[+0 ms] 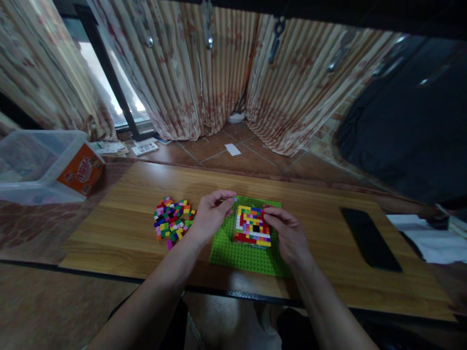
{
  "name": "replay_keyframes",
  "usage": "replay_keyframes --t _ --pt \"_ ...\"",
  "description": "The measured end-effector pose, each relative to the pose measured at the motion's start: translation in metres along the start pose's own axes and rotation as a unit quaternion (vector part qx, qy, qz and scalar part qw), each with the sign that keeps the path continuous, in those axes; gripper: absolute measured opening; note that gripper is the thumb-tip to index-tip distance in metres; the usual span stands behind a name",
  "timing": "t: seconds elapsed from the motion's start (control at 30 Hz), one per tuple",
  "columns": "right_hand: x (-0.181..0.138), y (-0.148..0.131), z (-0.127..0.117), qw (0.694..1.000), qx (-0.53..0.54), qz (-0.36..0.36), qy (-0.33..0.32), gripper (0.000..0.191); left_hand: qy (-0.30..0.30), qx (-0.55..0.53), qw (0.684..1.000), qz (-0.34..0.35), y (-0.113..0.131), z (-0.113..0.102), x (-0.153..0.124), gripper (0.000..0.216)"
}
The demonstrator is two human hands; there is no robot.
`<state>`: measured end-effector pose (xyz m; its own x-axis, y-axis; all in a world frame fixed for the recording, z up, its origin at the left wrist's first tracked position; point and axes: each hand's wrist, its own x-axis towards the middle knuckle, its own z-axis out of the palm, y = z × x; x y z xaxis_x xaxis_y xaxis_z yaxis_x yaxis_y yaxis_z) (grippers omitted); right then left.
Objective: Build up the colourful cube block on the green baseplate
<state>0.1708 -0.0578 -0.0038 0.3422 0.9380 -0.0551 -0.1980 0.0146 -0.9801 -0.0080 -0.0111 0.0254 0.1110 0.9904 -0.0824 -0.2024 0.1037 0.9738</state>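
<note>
A green studded baseplate (251, 262) lies on the wooden table, and a low block of multicoloured toy building bricks (251, 226) stands on it. Between the thumb and fingers of my left hand (213, 214) is a small lavender building brick (235, 199), held over the plate's far left corner. My right hand (290, 233) has its thumb and index finger pinched together at the far right corner of the brick block, touching it. Whatever these fingertips grip is hidden. A heap of loose bricks (173, 218) lies on the table, left of my left hand.
A black phone-shaped slab (370, 238) rests on the right of the wooden table (116, 218), with white papers (412, 233) beyond it. At the far left stands a clear plastic bin (40, 165) with an orange label. Striped curtains (219, 73) hang behind the tiled floor.
</note>
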Motion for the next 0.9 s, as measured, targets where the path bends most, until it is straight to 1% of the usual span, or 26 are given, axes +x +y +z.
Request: replay_keyframes --t 0.1,0.23,0.37,0.5,0.67,0.77,0.83,0.9 --pt "-0.001 0.001 0.003 1.0 0.014 0.006 0.005 0.014 -0.003 -0.003 1.0 0.0 -0.002 0.0 0.0 0.017" --pt "-0.002 0.002 0.004 0.999 0.027 0.018 0.011 0.022 -0.009 0.0 1.0 0.004 -0.003 0.0 -0.001 0.016" --pt "-0.001 0.004 0.005 0.998 0.048 0.024 0.012 0.026 -0.017 0.003 1.0 0.005 -0.004 0.001 -0.001 0.016" --pt "0.001 0.006 0.007 0.998 0.043 0.028 0.019 0.029 -0.026 -0.002 1.0 -0.005 -0.005 0.002 -0.003 0.016" --pt "0.001 0.009 0.009 0.999 0.028 0.008 0.02 0.031 -0.036 -0.012 0.999 0.007 -0.003 0.002 -0.005 0.018" --pt "0.001 0.01 0.007 1.0 0.016 0.0 0.006 0.032 -0.054 -0.012 0.998 0.02 -0.002 0.002 -0.006 0.021" --pt "0.0 0.007 0.004 0.999 -0.021 -0.027 -0.008 0.031 -0.068 -0.014 0.997 0.025 -0.002 0.002 -0.006 0.023" --pt "-0.003 0.0 0.001 0.992 -0.09 -0.087 -0.02 0.031 -0.085 -0.018 0.996 0.029 -0.003 0.001 -0.007 0.024"
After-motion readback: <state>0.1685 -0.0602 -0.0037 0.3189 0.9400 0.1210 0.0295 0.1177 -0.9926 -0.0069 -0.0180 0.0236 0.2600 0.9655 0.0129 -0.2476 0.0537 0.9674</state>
